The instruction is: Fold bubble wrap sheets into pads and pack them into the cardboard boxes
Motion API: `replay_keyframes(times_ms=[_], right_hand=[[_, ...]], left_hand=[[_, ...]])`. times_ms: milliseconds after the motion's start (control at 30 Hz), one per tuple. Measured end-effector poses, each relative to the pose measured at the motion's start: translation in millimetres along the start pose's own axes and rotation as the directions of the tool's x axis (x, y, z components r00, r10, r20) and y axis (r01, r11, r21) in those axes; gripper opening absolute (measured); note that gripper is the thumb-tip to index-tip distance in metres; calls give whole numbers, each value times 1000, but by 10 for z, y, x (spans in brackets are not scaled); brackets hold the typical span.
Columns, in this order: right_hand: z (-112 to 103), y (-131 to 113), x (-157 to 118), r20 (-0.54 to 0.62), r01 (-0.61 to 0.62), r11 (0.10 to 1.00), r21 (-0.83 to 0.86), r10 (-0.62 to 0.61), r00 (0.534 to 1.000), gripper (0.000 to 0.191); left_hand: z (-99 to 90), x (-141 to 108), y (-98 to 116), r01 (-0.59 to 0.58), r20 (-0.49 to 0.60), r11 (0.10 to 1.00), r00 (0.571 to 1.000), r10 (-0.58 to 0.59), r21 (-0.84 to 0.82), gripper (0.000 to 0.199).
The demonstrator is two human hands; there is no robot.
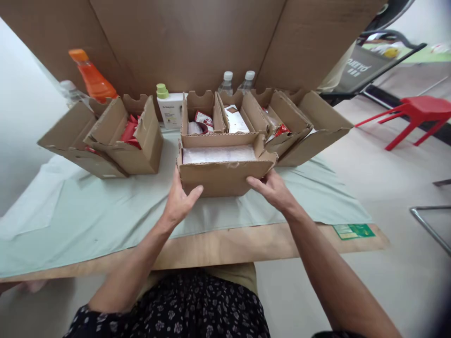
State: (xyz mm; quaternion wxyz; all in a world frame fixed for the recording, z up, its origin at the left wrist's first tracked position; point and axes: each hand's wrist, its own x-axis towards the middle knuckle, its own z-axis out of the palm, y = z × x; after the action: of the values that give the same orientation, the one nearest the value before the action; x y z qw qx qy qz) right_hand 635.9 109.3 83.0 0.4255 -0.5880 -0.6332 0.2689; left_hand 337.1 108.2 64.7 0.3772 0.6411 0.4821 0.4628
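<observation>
Both my hands grip an open-topped cardboard box [215, 180] from its two ends, thumbs on its front wall. My left hand [180, 197] is on the left end, my right hand [273, 188] on the right end; the fingers behind are mostly hidden. Clear plastic-wrapped contents [218, 154] fill the box. Right behind it stand cardboard boxes, one with red-and-white packets [204, 121], another with a white printed item [236, 119]. Whether the held box rests on the cloth or is slightly raised, I cannot tell.
Boxes stand at left, one with red packets [131, 131], and at right [317, 134]. Behind are an orange bottle [93, 77], a white bottle [171, 110], clear bottles [228, 83] and a tall cardboard panel [186, 42]. A pale green cloth [116, 206] covers the wooden table [229, 246]. A red stool [426, 110] stands right.
</observation>
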Motion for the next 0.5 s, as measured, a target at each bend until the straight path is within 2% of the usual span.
replay_keyframes(times_ms=[100,167,267,333,400,467,500], right_hand=[[105,-60,-227,-35,-59,998,-15,59,998,67],[142,-181,-509,-51,-61,998,-22,60,997,62],[324,-459,-879,0,-21,1000,18,21,1000,59],[543,-683,-923,68,4,999,51,-7,998,62],[762,-884,-764,126,38,995,87,-49,991,63],[895,-1004,-500,136,84,987,134,-103,985,65],[912,-1024,-378,114,106,982,156,-124,986,67]], left_hand=[[108,-217,43,19,-29,999,999,-20,-32,75],[37,-558,52,49,-47,999,998,-49,-14,73],[-252,-1162,18,167,-143,986,976,-164,13,65],[-530,-1391,9,238,-245,971,943,-224,29,66],[-797,-1361,50,235,-329,972,920,-211,33,72],[-955,-1128,139,146,-382,988,916,-118,43,76],[-975,-984,190,90,-399,994,915,-60,58,75]])
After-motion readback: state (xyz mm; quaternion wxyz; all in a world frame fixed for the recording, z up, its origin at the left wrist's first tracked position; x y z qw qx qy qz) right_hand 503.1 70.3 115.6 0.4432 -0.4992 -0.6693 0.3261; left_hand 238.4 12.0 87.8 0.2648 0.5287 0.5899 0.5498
